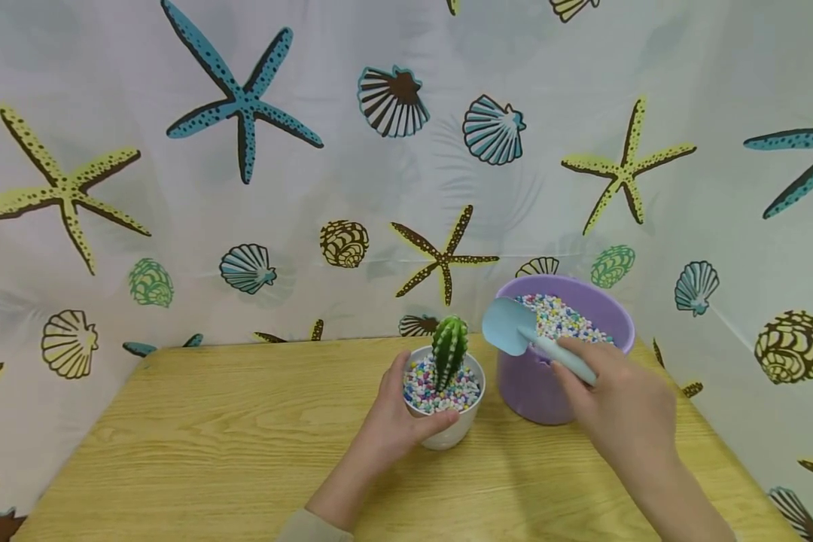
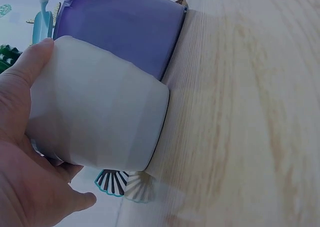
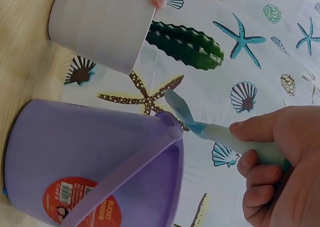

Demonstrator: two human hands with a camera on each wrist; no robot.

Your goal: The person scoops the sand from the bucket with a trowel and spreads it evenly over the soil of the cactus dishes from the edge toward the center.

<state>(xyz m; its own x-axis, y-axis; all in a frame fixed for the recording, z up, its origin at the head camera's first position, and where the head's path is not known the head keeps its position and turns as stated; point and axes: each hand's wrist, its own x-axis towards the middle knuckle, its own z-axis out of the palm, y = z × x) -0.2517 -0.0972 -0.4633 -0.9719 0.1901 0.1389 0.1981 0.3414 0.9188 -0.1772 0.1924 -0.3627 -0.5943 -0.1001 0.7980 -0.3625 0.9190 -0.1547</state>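
Note:
My left hand [image 1: 394, 420] curves round the rim of a small white flowerpot [image 1: 450, 430], thumb at the front, fingers at the far left. A green cactus [image 1: 450, 348] stands upright in it amid multicoloured pebbles [image 1: 423, 388]. In the left wrist view the pot [image 2: 100, 104] stands on the table. My right hand [image 1: 626, 399] grips the handle of a light blue toy shovel [image 1: 506, 325]. Its blade is over the left rim of a purple bucket [image 1: 531, 388], and no pebbles show on it. The right wrist view shows fingers curled round the shovel's handle [image 3: 232, 139].
More coloured pebbles [image 1: 558, 316] fill the bucket close to its rim. The bucket's handle [image 3: 125, 174] hangs down over a red label [image 3: 55, 199]. A wooden table [image 1: 210, 436] lies beneath everything, with a starfish-and-shell patterned cloth [image 1: 312, 188] behind and at the sides.

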